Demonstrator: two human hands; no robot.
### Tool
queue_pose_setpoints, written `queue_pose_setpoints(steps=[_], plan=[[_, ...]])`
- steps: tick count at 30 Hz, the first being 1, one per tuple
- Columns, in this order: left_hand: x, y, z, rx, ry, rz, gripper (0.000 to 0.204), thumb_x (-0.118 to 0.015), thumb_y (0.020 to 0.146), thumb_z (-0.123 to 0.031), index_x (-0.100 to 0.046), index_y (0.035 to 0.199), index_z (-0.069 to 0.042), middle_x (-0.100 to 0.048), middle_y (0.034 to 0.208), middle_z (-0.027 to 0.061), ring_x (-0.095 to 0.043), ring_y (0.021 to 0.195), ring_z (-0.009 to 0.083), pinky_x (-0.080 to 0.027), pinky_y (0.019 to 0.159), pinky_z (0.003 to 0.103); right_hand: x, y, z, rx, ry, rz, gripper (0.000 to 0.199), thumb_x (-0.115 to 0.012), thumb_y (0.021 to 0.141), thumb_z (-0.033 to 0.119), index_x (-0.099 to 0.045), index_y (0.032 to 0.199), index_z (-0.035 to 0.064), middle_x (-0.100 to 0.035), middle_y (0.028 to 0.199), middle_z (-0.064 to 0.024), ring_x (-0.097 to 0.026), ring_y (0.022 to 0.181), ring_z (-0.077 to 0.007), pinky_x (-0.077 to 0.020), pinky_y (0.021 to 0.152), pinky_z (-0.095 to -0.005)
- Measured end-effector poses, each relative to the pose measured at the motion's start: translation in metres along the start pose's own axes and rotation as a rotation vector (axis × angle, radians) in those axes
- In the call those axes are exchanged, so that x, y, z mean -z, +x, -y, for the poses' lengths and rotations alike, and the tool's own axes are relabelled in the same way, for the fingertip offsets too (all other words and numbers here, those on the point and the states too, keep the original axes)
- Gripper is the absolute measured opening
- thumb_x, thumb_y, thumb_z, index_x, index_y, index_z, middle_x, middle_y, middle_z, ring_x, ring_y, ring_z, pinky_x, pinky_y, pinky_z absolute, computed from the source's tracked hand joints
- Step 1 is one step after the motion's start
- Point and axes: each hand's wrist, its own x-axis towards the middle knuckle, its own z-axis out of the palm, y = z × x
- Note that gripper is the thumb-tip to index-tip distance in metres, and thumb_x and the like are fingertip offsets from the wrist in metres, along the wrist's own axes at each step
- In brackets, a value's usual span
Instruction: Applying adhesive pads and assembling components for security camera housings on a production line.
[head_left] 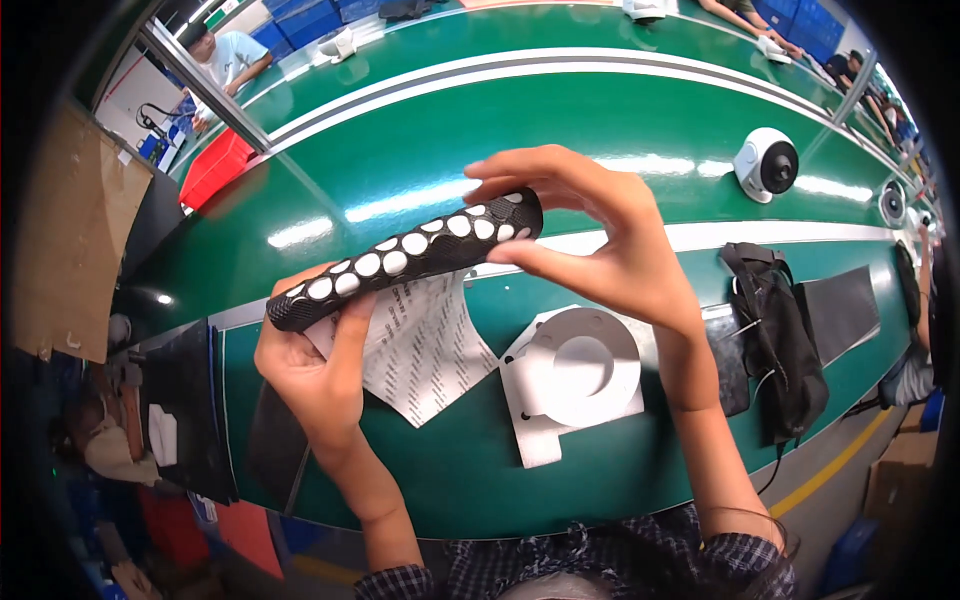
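Note:
A black, textured roll (400, 252) with rows of white round dots is held at a slant above the bench. My left hand (320, 370) is closed round its lower left end, thumb on the near side. My right hand (600, 215) is curved about the upper right end, its thumb against the lower edge and its fingers above. Below the roll hangs a white sheet of printed backing paper (430, 360); whether it is joined to the roll is hidden. On the green bench, right of the paper, lies a white moulded part (535, 420) with a round ring.
A white camera-like device (757, 165) stands on the green conveyor (420, 130) beyond. To the right lie a black bag (775, 350) and a dark sheet (842, 312). Far left are a red bin (217, 167) and a cardboard sheet (75, 230). Other people work around the line.

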Motion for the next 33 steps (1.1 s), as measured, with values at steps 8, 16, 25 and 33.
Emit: queue_pose_setpoints(steps=[8, 16, 25, 33], plan=[[-0.003, 0.001, -0.001, 0.01, 0.051, -0.036, 0.024, -0.067, 0.076, 0.008, -0.06, 0.099, 0.006, -0.064, 0.093, 0.0074, -0.058, 0.085, 0.0099, -0.046, 0.079, 0.023, 0.006, -0.002, 0.002, 0.187, -0.374, 0.001, 0.024, -0.068, 0.071, -0.008, -0.069, 0.093, 0.0005, -0.069, 0.093, -0.0114, -0.067, 0.084, -0.0226, -0.053, 0.073, -0.0281], [-0.014, -0.005, -0.002, 0.088, 0.09, -0.118, 0.024, -0.069, 0.077, 0.005, -0.06, 0.099, 0.007, -0.065, 0.091, 0.0085, -0.06, 0.082, 0.01, -0.048, 0.075, 0.022, 0.003, -0.006, 0.003, 0.265, -0.611, -0.034, 0.028, -0.07, 0.068, -0.007, -0.066, 0.095, -0.0005, -0.068, 0.093, -0.0109, -0.066, 0.086, -0.0247, -0.0523, 0.075, -0.0298], [-0.008, -0.007, -0.005, 0.027, 0.139, -0.077, 0.02, -0.072, 0.074, 0.005, -0.06, 0.091, 0.005, -0.062, 0.084, 0.0042, -0.057, 0.079, 0.0081, -0.045, 0.074, 0.02, 0.012, -0.001, -0.001, 0.159, -0.312, 0.079, 0.024, -0.071, 0.067, -0.006, -0.064, 0.09, -0.0024, -0.066, 0.088, -0.0103, -0.063, 0.08, -0.0212, -0.0493, 0.07, -0.0291], [-0.005, -0.009, -0.004, 0.046, 0.144, -0.035, 0.018, -0.071, 0.075, 0.005, -0.061, 0.09, 0.006, -0.063, 0.084, 0.0049, -0.057, 0.077, 0.0079, -0.045, 0.071, 0.02, 0.006, -0.007, -0.005, -0.035, -0.05, 0.001, 0.022, -0.07, 0.07, -0.006, -0.067, 0.092, -0.0027, -0.068, 0.087, -0.011, -0.065, 0.082, -0.0195, -0.0524, 0.075, -0.0281]])
